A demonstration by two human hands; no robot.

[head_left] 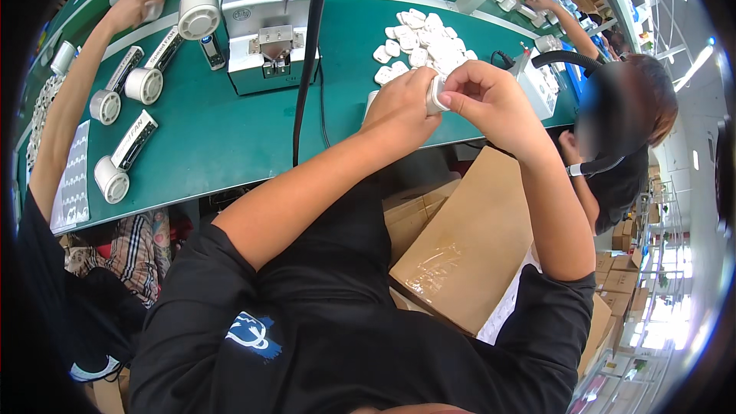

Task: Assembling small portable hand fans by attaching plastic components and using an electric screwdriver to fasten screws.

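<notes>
Just over the front edge of the green table, my left hand is closed around a small white plastic piece with rounded corners. My right hand meets it from the other side, thumb and bent fingers pinched at its edge. My fingers hide most of the piece. Beyond both hands lies a loose pile of similar white plastic pieces.
A white bench machine stands at the back. Several white handheld fans lie on the left, where a co-worker's hand holds a white part. A cardboard box sits below the table edge. Another person works at right.
</notes>
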